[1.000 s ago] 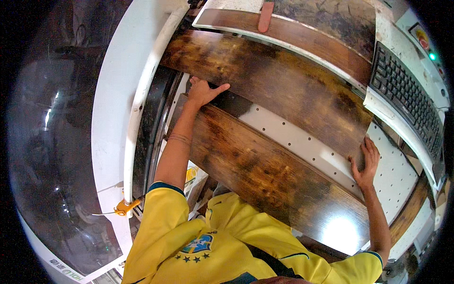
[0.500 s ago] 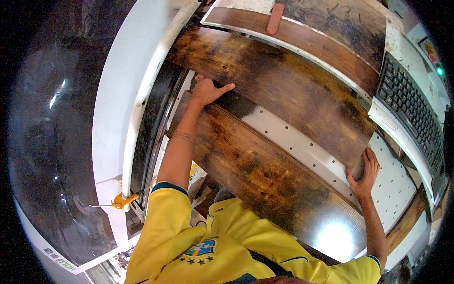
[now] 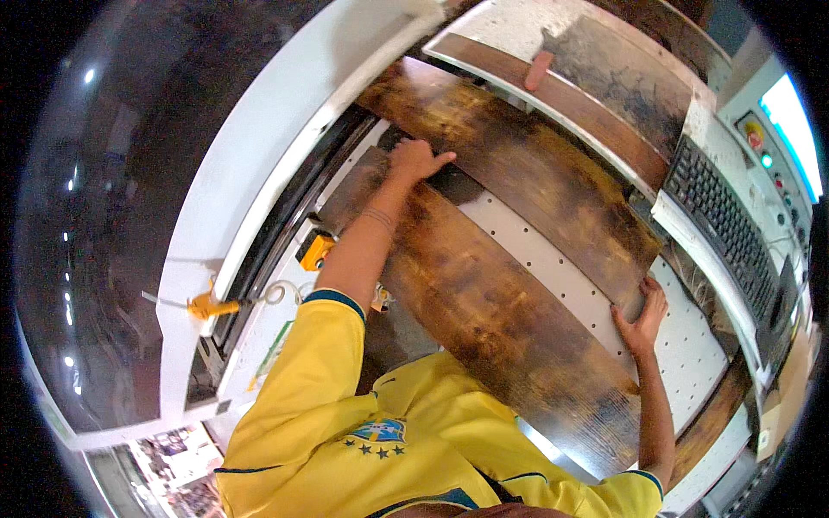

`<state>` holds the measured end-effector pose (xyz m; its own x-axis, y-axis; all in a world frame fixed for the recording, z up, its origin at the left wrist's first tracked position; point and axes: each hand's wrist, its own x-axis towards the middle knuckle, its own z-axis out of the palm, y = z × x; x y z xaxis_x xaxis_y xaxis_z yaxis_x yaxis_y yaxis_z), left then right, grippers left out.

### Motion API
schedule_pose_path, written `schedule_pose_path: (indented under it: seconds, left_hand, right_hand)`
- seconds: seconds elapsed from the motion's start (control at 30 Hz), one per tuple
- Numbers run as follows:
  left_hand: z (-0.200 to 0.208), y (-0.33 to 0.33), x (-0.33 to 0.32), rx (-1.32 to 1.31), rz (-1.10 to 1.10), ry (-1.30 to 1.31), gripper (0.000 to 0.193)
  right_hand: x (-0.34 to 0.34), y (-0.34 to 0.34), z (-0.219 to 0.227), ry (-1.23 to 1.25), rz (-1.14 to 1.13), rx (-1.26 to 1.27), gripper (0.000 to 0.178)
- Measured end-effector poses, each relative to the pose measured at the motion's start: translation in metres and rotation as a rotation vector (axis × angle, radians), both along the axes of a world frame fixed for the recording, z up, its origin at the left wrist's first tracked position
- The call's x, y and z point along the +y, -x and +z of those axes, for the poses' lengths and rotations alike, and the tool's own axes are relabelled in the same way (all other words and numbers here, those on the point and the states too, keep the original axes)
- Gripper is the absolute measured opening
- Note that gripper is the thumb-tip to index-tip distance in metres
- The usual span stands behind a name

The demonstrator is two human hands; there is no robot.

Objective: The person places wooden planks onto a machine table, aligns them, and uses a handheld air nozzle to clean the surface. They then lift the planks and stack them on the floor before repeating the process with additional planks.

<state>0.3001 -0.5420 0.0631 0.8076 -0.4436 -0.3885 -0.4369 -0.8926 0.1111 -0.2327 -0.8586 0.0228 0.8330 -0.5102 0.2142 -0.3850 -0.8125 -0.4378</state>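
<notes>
A long dark-brown wood-grain board [image 3: 518, 160] lies flat on the far side of a white perforated machine bed [image 3: 528, 252]. My left hand [image 3: 414, 161] is at its near left corner, thumb stretched along the near edge and fingers closed about the corner. At the right end my right hand [image 3: 643, 315] grips the near corner, thumb and fingers on either side of it. A second wood-grain board [image 3: 501, 298] lies closer to my body, under my left forearm. A strip of the bed shows between the two boards.
A red-brown block [image 3: 539, 71] rests on a brown strip behind the far board. At the right are a black keyboard [image 3: 721, 224] and a control panel [image 3: 756, 138] with a lit screen. A white machine beam [image 3: 285, 173] and an orange fitting [image 3: 211, 306] stand left.
My view has turned, bringing the lit screen and more of the control panel into sight. Both hands stay at the same corners of the far board.
</notes>
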Motion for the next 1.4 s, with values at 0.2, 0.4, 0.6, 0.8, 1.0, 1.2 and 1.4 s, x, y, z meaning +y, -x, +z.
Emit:
schedule_pose_path:
  seconds: [0.2, 0.4, 0.6, 0.8, 1.0, 1.2, 1.4]
  left_hand:
    - [0.026, 0.133, 0.016, -0.002, -0.378, 0.48, 0.052]
    - [0.03, 0.297, 0.139, -0.197, -0.276, 0.92, 0.027]
    - [-0.02, 0.405, 0.289, -0.093, 0.155, 0.683, 0.03]
    - [-0.058, 0.468, 0.339, 0.147, 0.198, 0.296, 0.028]
    - [-0.02, 0.479, 0.305, 0.009, 0.247, 0.812, 0.032]
    - [0.14, 0.534, 0.312, 0.957, -0.566, 1.695, 0.033]
    - [0.167, 0.59, 0.298, 0.926, -0.698, 1.764, 0.031]
  right_hand:
    - [0.0, 0.004, -0.007, 0.051, 0.029, 0.03, 0.083]
    - [0.0, 0.011, -0.019, 0.096, 0.04, 0.063, 0.082]
    - [-0.002, 0.003, -0.023, 0.013, 0.053, 0.098, 0.093]
    - [-0.018, -0.017, 0.002, -0.165, 0.16, 0.426, 0.074]
    - [0.107, -0.054, 0.017, -0.052, 0.155, -0.037, 0.058]
    - [0.198, -0.098, 0.003, 0.308, 0.346, -0.202, 0.048]
    - [0.213, -0.099, 0.016, 0.381, 0.319, -0.138, 0.044]
